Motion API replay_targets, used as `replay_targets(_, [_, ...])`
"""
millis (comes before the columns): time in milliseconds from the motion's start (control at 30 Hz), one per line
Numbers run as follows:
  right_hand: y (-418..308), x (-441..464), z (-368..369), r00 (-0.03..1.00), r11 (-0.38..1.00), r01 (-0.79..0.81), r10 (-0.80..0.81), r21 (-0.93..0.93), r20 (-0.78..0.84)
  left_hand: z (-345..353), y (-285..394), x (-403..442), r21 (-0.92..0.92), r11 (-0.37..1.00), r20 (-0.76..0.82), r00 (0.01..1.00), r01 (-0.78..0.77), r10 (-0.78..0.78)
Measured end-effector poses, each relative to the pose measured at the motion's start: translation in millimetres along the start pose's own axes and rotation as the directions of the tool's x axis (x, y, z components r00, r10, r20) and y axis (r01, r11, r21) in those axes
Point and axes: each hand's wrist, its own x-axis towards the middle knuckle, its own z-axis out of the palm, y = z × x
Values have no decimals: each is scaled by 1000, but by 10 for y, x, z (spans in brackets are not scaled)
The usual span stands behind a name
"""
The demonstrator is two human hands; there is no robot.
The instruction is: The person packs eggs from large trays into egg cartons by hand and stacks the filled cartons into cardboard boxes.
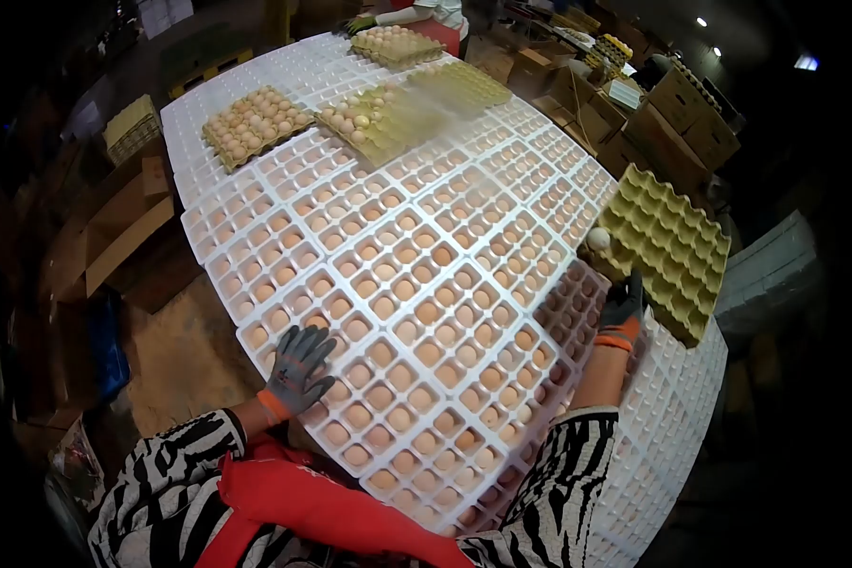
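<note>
White plastic trays (391, 331) with many brown eggs in their cells cover the table in front of me. My left hand (301, 367), in a grey and orange glove, lies with fingers spread on the trays' near left edge. On the right, my right hand (621, 308), gloved alike, is at the lower left edge of a yellow-green pulp tray (667, 248); its fingers are partly hidden and I cannot make out its grip. One pale egg (598, 239) sits at that tray's left corner, and the other cells show no eggs.
Farther back are a pulp tray full of eggs (256, 125), a partly filled one (364, 121) and another full one (396, 45). A person's gloved hand (361, 23) shows at the far edge. Cardboard boxes (128, 227) stand left, more boxes (677, 123) right.
</note>
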Motion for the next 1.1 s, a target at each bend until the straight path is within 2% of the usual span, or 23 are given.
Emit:
replay_targets(67, [479, -125, 987, 994, 991, 108, -105, -84, 30, -347, -425, 75, -33, 996, -62, 995, 81, -83])
replay_targets(100, [671, -220, 1550, 998, 998, 52, -53, -38, -40, -479, -698, 86, -50, 994, -93, 990, 99, -103])
replay_targets(167, [1217, -268, 2438, 979, 977, 201, -203, -72, -22, -691, -1276, 139, -58, 992, -139, 983, 115, -122])
replay_targets(233, [1821, -110, 3141, 973, 970, 220, -226, -103, -56, -877, -1838, 174, -85, 988, -175, 975, 127, -140])
replay_targets(300, [2610, 280, 3592, 850, 824, 526, -519, -212, 90, -1110, -2351, 174, -124, 981, -191, 967, 147, -169])
replay_targets(367, [3130, 170, 4101, 781, 541, 588, -575, -602, 246, -1305, -2817, 113, -167, 966, -165, 960, 199, -226])
replay_targets(400, [3342, -67, 4381, 850, 830, 500, -418, -245, 319, -1489, -2976, 95, -174, 955, -119, 958, 238, -261])
replay_targets(433, [3564, 12, 4373, 731, 224, 657, -425, -720, 534, -1640, -3104, 72, -183, 943, -72, 952, 280, -296])
replay_targets(467, [3846, 28, 4441, 776, -31, 558, -334, -829, 535, -1732, -3210, 48, -162, 941, -59, 949, 296, -309])
replay_targets(533, [4166, -55, 4529, 841, -305, 445, -179, -842, 510, -1750, -3450, -51, -143, 931, -36, 939, 334, -343])
replay_targets(567, [4160, -279, 4709, 852, -303, 460, -114, -835, 511, -1752, -3573, -115, -128, 927, -32, 933, 352, -359])
replay_targets(600, [4280, -211, 4681, 722, -219, 615, -230, -758, 653, -1731, -3669, -181, -152, 926, -63, 932, 345, -358])
replay_targets(633, [4216, -304, 4764, 697, -169, 670, -192, -723, 691, -1713, -3726, -238, -148, 922, -62, 927, 358, -369])
replay_targets(700, [4107, -327, 4952, 649, -145, 727, -177, -671, 740, -1691, -3824, -316, -131, 917, -71, 919, 376, -387])
replay_targets(733, [4000, -404, 5058, 681, -223, 669, -198, -709, 705, -1712, -3855, -330, -136, 911, -66, 914, 390, -401])
replay_targets(767, [3908, -488, 5196, 742, -15, 653, -188, -757, 643, -1696, -3882, -336, -142, 906, -67, 909, 400, -412])
replay_targets(833, [4101, -37, 4883, 770, -356, 564, -98, -745, 630, -1678, -3938, -302, -154, 906, -70, 910, 395, -409])
replay_targets(900, [4128, -124, 4827, 837, -431, 490, -10, -757, 547, -1704, -3949, -256, -176, 911, -61, 920, 372, -388])
replay_targets(933, [4014, -387, 5019, 798, -350, 551, -43, -757, 601, -1696, -3964, -231, -178, 910, -58, 920, 373, -389])
replay_targets(1033, [3941, -531, 5220, 718, -339, 619, -120, -708, 685, -1680, -3987, -272, -171, 900, -32, 911, 401, -412])
replay_targets(1067, [3929, -485, 5238, 685, -248, 674, -144, -696, 715, -1682, -4005, -300, -164, 894, -23, 904, 417, -426])
replay_targets(1100, [3910, -472, 5244, 608, -151, 752, -218, -642, 764, -1673, -4027, -306, -155, 888, -19, 898, 433, -441])
